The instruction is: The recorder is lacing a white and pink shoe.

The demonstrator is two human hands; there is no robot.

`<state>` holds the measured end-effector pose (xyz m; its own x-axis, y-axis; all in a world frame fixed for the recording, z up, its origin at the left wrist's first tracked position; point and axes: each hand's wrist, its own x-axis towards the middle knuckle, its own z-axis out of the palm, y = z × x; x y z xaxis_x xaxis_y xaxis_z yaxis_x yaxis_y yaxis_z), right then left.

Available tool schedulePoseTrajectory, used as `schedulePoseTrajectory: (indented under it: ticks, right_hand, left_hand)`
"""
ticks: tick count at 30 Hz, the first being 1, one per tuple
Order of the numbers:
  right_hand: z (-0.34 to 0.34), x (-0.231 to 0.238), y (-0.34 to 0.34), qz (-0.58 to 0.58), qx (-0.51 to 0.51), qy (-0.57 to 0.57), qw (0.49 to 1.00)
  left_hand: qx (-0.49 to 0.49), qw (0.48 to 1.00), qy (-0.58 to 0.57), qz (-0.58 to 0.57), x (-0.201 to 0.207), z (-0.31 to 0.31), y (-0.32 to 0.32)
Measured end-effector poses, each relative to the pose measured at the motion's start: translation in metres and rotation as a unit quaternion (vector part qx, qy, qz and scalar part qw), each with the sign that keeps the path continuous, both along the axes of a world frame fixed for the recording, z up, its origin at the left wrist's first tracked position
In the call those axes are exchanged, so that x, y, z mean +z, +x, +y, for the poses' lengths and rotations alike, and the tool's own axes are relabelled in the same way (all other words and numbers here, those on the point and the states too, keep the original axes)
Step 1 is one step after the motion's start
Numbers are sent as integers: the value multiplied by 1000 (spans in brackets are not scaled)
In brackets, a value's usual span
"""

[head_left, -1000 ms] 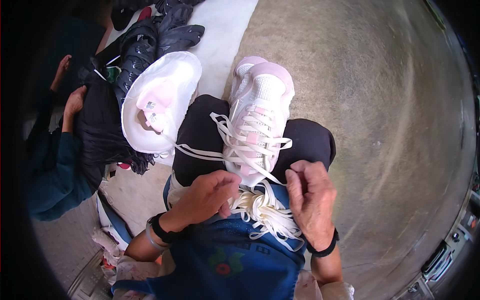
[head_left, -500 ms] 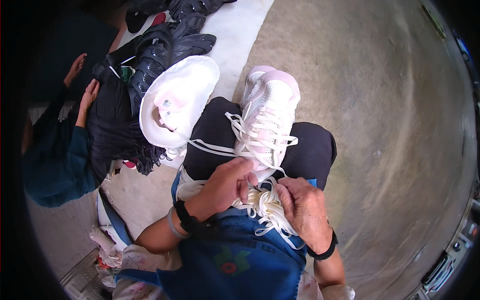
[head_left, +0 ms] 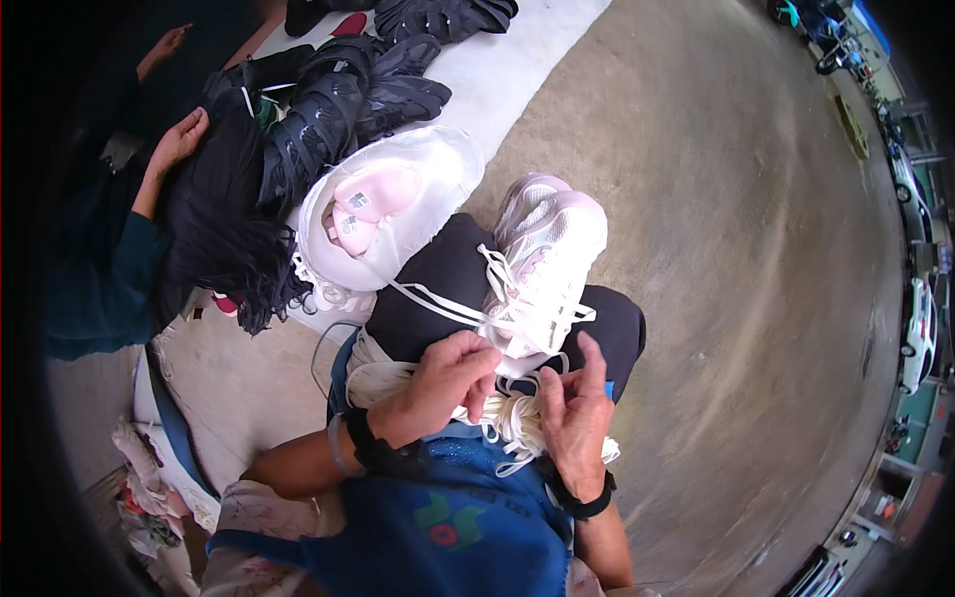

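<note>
A pair of white and pale pink sneakers [head_left: 552,261] rests on my lap between my dark-trousered knees, toes pointing away. White laces [head_left: 519,310] run through the nearer shoe's eyelets, with loose ends trailing across it. My left hand [head_left: 453,378] is closed in a pinch beside the shoe's heel end; what its fingertips hold is hidden. To the right, my right hand [head_left: 579,413] has thumb and fingers apart, with nothing visible between them. Below the shoes, between my hands, a bundle of cream-white shoelaces [head_left: 515,420] lies on my blue apron [head_left: 448,517].
At left stands a white round container [head_left: 453,164] with pink insole-like pieces [head_left: 373,194] inside. Black shoes [head_left: 328,114] are heaped beyond it on a white sheet [head_left: 537,45]. Another person's hand [head_left: 181,137] is by black laces [head_left: 239,244]. Concrete floor [head_left: 736,298] spreads right.
My right hand has opened its fingers and turned upward, away from the lace it was at. My left hand has closed its fingers near the shoe. The view has shifted.
</note>
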<state>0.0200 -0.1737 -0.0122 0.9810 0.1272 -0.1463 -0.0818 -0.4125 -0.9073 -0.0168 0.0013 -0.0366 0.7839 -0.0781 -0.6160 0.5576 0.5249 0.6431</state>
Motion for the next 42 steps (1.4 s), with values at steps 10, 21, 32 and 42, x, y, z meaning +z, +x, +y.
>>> schedulePoseTrajectory:
  ticks: [10,21,32,42]
  right_hand:
    - [-7,4,21,-171,118,-224,952]
    - [-16,53,48,241,129,147,951]
    - [5,55,58,188,130,150,962]
    - [24,51,104,153,186,144,960]
  left_hand:
    - [-189,754,591,-216,19,27,23]
    - [-276,680,644,-216,26,28,29]
    - [-185,771,515,-324,49,39,33]
    - [-258,872,285,-304,74,39,106]
